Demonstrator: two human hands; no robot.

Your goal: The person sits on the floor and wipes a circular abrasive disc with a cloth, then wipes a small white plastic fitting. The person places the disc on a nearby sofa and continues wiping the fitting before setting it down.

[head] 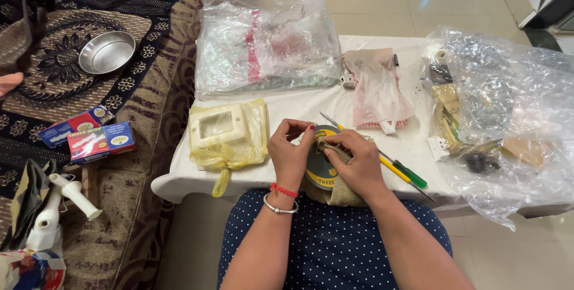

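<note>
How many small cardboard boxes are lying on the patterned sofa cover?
2: a blue and red box and a red and blue box just below it, side by side. Others may be hidden.

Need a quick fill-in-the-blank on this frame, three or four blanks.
1. Both hands, left hand and right hand, grip a small burlap sack at the edge of the ____ table.
2. The round steel bowl sits on the patterned ____.
3. The yellow-handled screwdriver has a ____ tip section.

Missing words: white; sofa; green
</note>
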